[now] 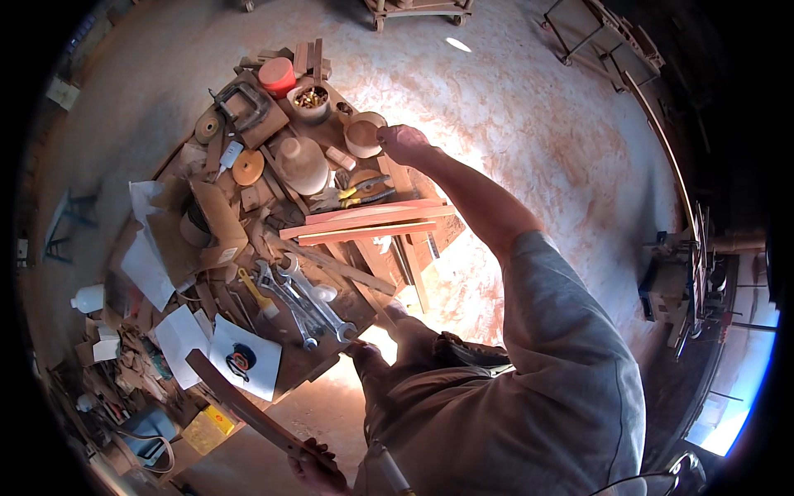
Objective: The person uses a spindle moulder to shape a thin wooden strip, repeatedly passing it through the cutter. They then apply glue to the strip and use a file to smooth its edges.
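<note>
My right hand (pixel 404 145) reaches to the far right edge of the cluttered workbench. Its fingers are closed on the rim of a round, pale, dusty tub (pixel 364 136). Low at the left, my left hand (pixel 318 469) is wrapped round one end of a long dark wooden strip (pixel 248 407), which slants up and left over the bench's near side. Between the two hands lie several reddish wooden strips (pixel 372 217). Close to the tub are a white bowl of small brass-coloured pieces (pixel 311 102), a large pale rounded vessel (pixel 301 164) and yellow-handled pliers (pixel 362 188).
Wrenches (pixel 302 302), a yellow-handled brush (pixel 258 293), a cardboard box (pixel 219 227) and paper sheets (pixel 184 339) crowd the bench. A black clamp (pixel 241 106) and red-lidded tub (pixel 277 76) stand at its far end. A wheeled cart (pixel 418 8) is on the floor beyond.
</note>
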A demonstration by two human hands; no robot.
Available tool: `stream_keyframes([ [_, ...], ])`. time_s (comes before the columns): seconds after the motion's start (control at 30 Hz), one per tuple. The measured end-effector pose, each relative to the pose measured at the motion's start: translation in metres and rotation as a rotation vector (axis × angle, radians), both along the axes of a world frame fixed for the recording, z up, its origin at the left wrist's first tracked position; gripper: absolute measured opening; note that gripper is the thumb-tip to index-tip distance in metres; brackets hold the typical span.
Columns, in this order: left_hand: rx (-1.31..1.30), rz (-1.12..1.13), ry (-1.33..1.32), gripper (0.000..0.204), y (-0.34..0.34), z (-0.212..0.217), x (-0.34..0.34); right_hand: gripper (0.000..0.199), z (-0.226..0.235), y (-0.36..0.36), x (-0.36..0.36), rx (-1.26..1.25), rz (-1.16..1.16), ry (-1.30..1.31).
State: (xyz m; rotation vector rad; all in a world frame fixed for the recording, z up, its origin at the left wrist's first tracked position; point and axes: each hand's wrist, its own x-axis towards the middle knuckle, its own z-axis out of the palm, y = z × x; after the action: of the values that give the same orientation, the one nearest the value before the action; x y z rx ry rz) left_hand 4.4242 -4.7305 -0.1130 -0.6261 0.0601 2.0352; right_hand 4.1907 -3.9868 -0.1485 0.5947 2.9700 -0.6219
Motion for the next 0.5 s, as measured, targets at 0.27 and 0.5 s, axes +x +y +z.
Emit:
stream_keyframes([
  [0.27, -0.920, 0.041, 0.635, 0.049, 0.105, 0.062, -0.020, 0.033, 0.040, 0.023, -0.004, 0.178, 0.030, 0.036],
  [0.5, -1.439, 0.023, 0.472, 0.037, 0.203, 0.122, -0.029, 0.028, 0.006, -0.022, -0.098, 0.444, 0.270, -0.419],
])
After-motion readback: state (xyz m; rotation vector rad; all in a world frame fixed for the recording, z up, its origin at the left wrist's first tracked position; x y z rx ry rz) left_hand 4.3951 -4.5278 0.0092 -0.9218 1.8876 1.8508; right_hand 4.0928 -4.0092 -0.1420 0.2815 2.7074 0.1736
